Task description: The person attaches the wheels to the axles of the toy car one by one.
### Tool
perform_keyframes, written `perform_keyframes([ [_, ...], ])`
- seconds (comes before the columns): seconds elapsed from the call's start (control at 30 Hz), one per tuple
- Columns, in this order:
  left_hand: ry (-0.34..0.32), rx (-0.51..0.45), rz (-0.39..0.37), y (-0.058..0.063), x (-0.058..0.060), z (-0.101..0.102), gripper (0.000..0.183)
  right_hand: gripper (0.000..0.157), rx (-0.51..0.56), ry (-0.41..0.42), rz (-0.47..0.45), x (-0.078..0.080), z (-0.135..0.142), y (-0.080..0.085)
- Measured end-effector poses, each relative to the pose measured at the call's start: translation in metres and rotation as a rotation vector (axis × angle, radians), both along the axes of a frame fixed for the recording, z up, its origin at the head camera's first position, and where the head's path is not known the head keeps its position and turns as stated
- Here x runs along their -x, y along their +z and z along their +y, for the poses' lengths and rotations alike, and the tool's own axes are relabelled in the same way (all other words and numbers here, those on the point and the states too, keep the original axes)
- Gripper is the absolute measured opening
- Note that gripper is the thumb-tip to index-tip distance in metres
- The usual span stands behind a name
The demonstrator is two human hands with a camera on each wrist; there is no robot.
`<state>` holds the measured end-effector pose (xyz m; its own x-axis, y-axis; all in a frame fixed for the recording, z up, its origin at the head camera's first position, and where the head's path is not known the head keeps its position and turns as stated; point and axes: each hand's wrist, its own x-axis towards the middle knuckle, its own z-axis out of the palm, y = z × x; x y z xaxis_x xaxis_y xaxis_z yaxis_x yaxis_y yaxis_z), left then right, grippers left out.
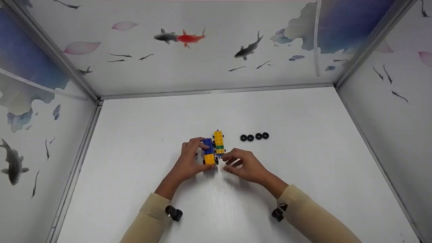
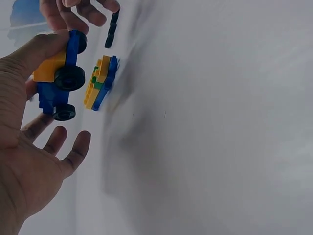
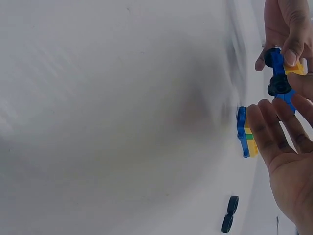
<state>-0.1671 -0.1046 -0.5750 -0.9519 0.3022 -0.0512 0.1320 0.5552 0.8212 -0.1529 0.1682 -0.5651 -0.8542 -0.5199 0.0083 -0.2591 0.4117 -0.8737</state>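
My left hand [image 1: 189,162] grips a toy brick car [image 1: 209,153], with the thumb at its yellow end and the fingers at its blue end. Black wheels [image 2: 70,78] on this car show in the left wrist view, where it appears lifted off the table. Beside it, a second brick car body [image 1: 219,140], yellow and green on a blue base, lies on the table; no wheels show on it. Just right of both, my right hand [image 1: 248,165] has loosely bent fingers and holds nothing; whether its thumb touches a wheel, I cannot tell.
Several black tyres [image 1: 250,137] lie in a row on the white table [image 1: 162,118], right of the car bodies. White panels [image 1: 209,67] printed with fish and petals enclose the table at the back and both sides.
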Motion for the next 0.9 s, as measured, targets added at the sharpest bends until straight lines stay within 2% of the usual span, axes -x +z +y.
perform_keyframes([
  [0.4,0.047,0.162,0.013,-0.002,0.013,-0.014,0.062,0.037,-0.014,-0.02,0.004,-0.001,0.006,-0.003],
  [0.9,0.055,0.254,-0.025,-0.004,0.024,-0.025,0.067,0.035,-0.002,-0.043,-0.002,-0.002,0.011,-0.005],
])
